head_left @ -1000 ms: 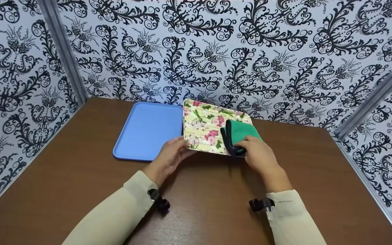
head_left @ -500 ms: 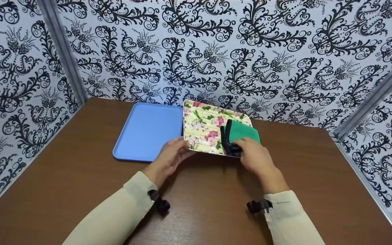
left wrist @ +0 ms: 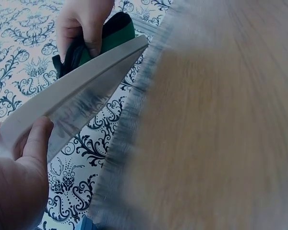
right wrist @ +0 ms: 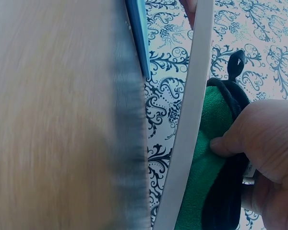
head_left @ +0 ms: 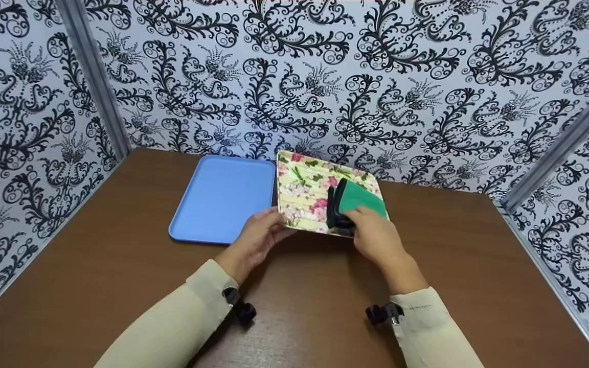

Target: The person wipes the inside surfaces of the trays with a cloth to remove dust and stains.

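Floral tray [head_left: 302, 197]: tilted over table [head_left: 294, 301], eight-o'clock corner pinched in nearly closed left hand [head_left: 260, 236]. Green cloth [head_left: 362, 198], dark-edged, folded: gripped in closed right hand [head_left: 376, 235], against floral tray's four-o'clock side. Blue tray [head_left: 227, 199]: flat on table, nine o'clock of floral tray.

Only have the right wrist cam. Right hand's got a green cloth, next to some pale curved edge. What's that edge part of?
Observer: A tray; the head view shows a flower print across its face.
Operator: Where on it is the green cloth?
Observer: Over the near right part of the face, seen from the head.
Operator: And the left hand?
Observer: Gripping the tray's near left corner.
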A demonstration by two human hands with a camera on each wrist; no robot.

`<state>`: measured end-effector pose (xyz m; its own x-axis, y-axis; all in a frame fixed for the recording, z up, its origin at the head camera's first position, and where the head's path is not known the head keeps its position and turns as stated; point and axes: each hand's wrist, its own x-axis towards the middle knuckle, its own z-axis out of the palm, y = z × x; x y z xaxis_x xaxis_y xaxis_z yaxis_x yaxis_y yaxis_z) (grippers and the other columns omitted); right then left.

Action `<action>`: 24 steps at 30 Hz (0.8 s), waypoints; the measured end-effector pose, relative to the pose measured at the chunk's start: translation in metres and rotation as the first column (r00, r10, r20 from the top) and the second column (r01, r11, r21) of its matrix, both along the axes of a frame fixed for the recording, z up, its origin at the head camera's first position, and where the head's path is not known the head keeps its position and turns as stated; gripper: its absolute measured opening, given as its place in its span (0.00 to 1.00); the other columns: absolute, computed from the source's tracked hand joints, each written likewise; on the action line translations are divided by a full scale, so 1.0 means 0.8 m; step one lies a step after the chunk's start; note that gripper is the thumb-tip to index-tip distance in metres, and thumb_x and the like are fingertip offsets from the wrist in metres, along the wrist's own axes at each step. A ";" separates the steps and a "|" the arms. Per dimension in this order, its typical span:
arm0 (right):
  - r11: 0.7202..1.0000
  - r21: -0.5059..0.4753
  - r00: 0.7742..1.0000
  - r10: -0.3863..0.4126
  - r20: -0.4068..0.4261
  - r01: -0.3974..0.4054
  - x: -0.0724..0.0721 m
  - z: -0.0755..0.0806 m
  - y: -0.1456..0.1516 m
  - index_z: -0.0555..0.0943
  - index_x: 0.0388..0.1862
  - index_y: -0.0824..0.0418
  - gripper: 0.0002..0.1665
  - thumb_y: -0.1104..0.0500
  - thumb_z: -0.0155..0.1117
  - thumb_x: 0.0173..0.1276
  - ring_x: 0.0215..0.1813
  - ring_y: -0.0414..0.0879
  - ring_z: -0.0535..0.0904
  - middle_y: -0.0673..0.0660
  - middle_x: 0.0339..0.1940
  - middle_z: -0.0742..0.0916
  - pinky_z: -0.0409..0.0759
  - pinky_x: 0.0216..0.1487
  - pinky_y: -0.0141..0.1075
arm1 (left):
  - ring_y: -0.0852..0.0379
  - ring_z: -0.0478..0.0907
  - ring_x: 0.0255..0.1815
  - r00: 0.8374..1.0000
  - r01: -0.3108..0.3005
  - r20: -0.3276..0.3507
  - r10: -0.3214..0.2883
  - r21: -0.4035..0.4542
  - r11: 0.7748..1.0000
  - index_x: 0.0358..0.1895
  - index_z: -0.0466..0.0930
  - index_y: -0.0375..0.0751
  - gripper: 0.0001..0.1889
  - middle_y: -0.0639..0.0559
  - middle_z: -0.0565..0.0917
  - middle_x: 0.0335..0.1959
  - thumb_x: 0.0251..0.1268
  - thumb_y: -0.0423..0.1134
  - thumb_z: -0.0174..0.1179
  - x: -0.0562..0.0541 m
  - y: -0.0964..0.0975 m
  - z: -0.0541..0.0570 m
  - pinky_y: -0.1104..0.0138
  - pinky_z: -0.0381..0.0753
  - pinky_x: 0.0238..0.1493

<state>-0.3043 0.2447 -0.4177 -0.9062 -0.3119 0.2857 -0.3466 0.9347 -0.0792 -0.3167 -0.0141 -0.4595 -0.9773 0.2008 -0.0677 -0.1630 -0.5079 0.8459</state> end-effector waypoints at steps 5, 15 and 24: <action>1.000 -0.004 1.000 0.014 -0.022 -0.014 0.003 0.000 -0.004 0.85 0.59 0.53 0.27 0.72 0.58 0.64 0.51 0.58 0.85 0.57 0.50 0.87 0.86 0.47 0.56 | 0.56 0.85 0.41 1.000 -0.003 -0.002 0.003 -0.001 1.000 0.55 0.77 0.24 0.17 0.45 0.86 0.42 0.64 0.24 0.49 0.002 0.003 0.000 0.54 0.86 0.59; 0.999 -0.015 0.996 0.044 -0.073 -0.045 0.005 -0.002 -0.015 0.86 0.59 0.52 0.29 0.73 0.60 0.63 0.50 0.58 0.85 0.56 0.48 0.86 0.85 0.41 0.56 | 0.56 0.83 0.40 1.000 -0.008 -0.004 0.008 0.016 1.000 0.42 0.77 0.33 0.09 0.48 0.82 0.39 0.63 0.23 0.49 0.006 0.008 0.002 0.55 0.87 0.59; 0.995 -0.016 0.985 0.098 -0.141 -0.102 0.009 -0.002 -0.025 0.86 0.58 0.53 0.28 0.74 0.60 0.64 0.53 0.57 0.85 0.55 0.48 0.87 0.86 0.43 0.55 | 0.59 0.80 0.35 1.000 0.004 0.007 -0.004 0.007 1.000 0.47 0.75 0.31 0.11 0.49 0.78 0.36 0.62 0.24 0.51 0.009 0.010 0.004 0.55 0.87 0.58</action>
<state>-0.2971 0.2248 -0.4191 -0.8212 -0.3908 0.4159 -0.4474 0.8933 -0.0440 -0.3098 -0.0059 -0.4566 -0.9759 0.2054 -0.0734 -0.1712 -0.5129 0.8412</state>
